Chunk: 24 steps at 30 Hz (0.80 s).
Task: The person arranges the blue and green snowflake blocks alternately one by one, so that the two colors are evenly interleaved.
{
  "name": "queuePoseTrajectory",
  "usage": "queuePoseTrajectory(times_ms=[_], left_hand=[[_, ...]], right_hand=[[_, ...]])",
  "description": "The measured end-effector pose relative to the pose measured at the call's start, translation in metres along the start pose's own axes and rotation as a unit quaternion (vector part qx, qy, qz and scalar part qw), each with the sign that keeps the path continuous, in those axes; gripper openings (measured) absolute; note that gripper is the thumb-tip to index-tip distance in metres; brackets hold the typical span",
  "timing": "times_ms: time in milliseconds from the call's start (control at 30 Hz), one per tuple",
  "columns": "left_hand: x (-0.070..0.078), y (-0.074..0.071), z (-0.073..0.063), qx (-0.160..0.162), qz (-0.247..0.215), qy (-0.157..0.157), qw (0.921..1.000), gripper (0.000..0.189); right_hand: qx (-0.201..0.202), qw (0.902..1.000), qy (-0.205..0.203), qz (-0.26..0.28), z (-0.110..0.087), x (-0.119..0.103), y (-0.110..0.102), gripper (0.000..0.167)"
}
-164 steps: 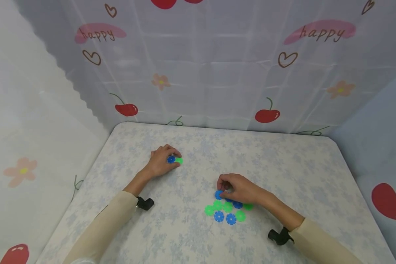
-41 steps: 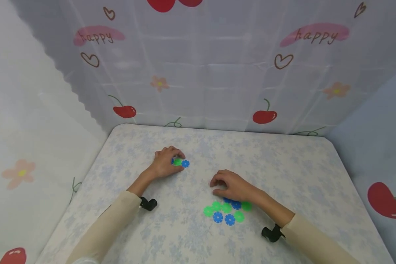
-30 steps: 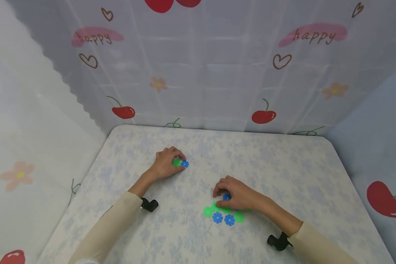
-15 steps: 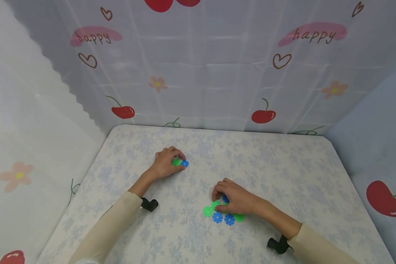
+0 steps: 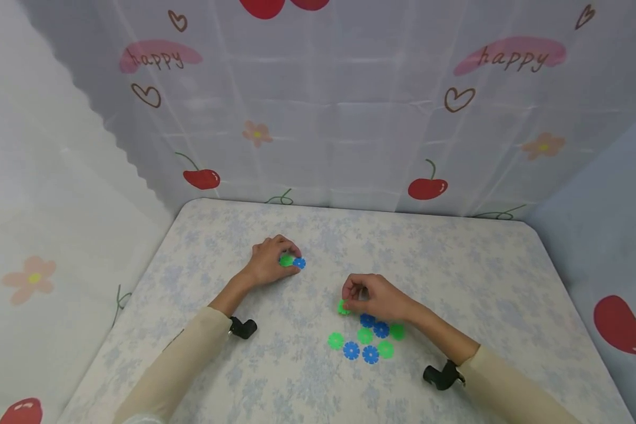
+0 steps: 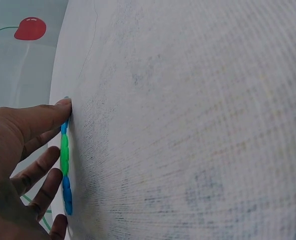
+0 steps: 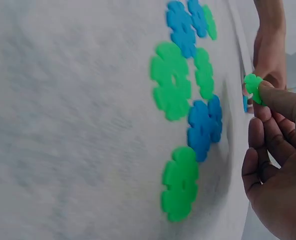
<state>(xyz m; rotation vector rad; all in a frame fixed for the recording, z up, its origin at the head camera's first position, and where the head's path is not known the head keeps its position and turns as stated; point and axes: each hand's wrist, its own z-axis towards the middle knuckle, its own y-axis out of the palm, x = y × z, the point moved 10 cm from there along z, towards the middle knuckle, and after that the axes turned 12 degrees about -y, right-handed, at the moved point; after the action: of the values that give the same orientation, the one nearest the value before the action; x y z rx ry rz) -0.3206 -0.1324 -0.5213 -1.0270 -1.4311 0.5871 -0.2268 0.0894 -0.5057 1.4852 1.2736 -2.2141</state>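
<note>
My left hand (image 5: 267,262) rests at the far left of the table, its thumb and a finger pinching the rim of a blue flower-shaped interlocking disc (image 5: 299,263). A green disc (image 5: 286,260) lies edge to edge with it, and the left wrist view has another blue disc (image 6: 67,195) at the row's other end, under the palm. A second green disc (image 7: 252,85) is pinched between thumb and fingertip of my right hand (image 5: 380,297). That hand hovers just beyond a loose group of blue and green discs, including a green one (image 5: 365,335) and a blue one (image 5: 351,351).
The table (image 5: 456,277) wears a pale blue floral cover. Its far edge meets a printed curtain (image 5: 328,118), and more curtain hangs at both sides. Several loose discs lie flat near the middle front. Dark wrist cameras (image 5: 442,375) stick out from both sleeves.
Seconds ago my right hand held a blue disc; a blue one then appeared at the row's end by my left hand. My right hand returned to the group and has lifted a green disc.
</note>
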Motion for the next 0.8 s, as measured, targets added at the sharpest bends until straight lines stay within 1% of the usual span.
queuePoseTrajectory(times_ms=[100,233,567,800], left_hand=[[0.000,-0.001,0.000,0.003,-0.003,0.003,1.0000,0.027],[0.000,-0.001,-0.001,0.007,-0.008,0.007,0.9999,0.026],[-0.002,-0.001,-0.001,0.005,-0.008,0.004,0.9999,0.023],[-0.002,-0.001,-0.001,0.002,-0.009,0.001,1.0000,0.025]], right_hand=[[0.025,0.9997,0.008,0.001,0.008,0.005,-0.010,0.010],[0.037,0.9993,0.011,-0.004,0.020,0.011,-0.013,0.011],[0.039,0.9988,0.022,-0.020,0.051,0.023,-0.005,0.009],[0.034,0.9982,0.011,-0.048,0.073,0.022,-0.007,0.008]])
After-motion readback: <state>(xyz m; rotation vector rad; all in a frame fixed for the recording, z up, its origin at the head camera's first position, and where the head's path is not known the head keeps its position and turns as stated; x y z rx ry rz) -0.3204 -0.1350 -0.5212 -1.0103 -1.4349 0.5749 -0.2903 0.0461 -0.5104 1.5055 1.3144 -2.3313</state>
